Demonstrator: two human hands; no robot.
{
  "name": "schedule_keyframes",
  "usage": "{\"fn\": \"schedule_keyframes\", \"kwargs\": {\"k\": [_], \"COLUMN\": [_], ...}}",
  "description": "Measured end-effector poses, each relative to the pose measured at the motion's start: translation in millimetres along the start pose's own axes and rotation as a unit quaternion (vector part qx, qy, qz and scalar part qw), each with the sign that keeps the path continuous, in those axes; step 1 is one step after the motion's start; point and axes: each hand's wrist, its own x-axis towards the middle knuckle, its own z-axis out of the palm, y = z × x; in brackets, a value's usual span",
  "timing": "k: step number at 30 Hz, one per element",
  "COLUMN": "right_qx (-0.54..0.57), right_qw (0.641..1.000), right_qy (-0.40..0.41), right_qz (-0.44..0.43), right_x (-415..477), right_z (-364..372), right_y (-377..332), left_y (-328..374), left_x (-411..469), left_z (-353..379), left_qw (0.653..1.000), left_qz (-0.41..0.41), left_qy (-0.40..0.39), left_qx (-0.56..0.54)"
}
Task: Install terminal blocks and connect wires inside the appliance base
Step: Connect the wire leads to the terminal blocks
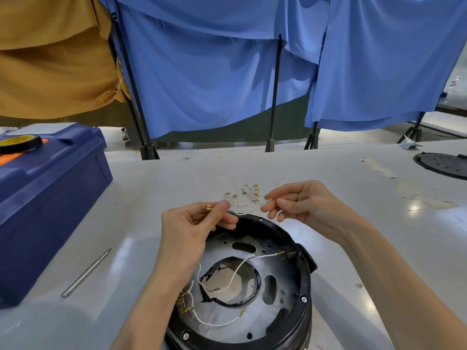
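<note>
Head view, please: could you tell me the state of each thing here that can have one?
left hand, pinching a brass terminal.
right hand, pinching a thin white wire.
appliance base, open, inside up, wires loose inside.
spare terminals, heaped loose beyond the hands.
blue toolbox, lid shut, tape roll on top.
metal rod, lying flat, untouched.
round black cover, lying apart, far right.
</note>
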Motion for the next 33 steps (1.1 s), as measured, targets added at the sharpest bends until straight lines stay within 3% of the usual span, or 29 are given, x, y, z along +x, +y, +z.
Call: {"fn": "schedule_keyframes", "kwargs": {"k": [4,6,9,11,15,20,23,29,33], "right_qx": [-0.010,-0.095,-0.342,-0.394,-0.413,-0.357,-0.372,-0.410,-0.349], "right_qw": [1.000,0.995,0.931,0.906,0.898,0.923,0.915,0.890,0.924], "right_qy": [-0.004,0.020,0.115,0.110,0.035,0.069,0.089,0.128,0.092], "right_qz": [-0.004,-0.006,-0.050,-0.108,-0.147,-0.125,-0.128,-0.154,-0.128], "right_x": [-3.3,-5.4,-8.2,-10.5,-12.8,-13.2,-12.8,-13.2,-14.7], "right_z": [0.2,4.0,20.4,39.5,83.1,92.9,88.7,94.3,92.9], "right_y": [-5.3,-10.8,-23.3,-30.3,-23.2,-17.0,-16.7,-16.4,-21.9], "left_y": [-0.5,-0.7,0.6,2.3,5.6,9.3,11.3,6.2,9.4], "left_x": [0.2,0.5,0.7,0.1,-2.5,-2.1,-2.5,-2.4,-1.0], "left_z": [-0.2,0.1,1.8,3.0,4.6,-0.7,-4.5,-8.0,-11.9], "left_qw": [1.000,1.000,1.000,0.999,0.998,0.994,0.987,0.990,0.984], "left_qz": [-0.002,-0.004,0.001,0.005,0.013,0.014,0.011,0.017,0.079], "left_qy": [0.010,0.011,0.004,-0.009,-0.030,-0.075,-0.122,-0.072,-0.065], "left_qx": [0.009,0.013,0.024,0.037,0.044,0.075,0.107,0.121,0.144]}}
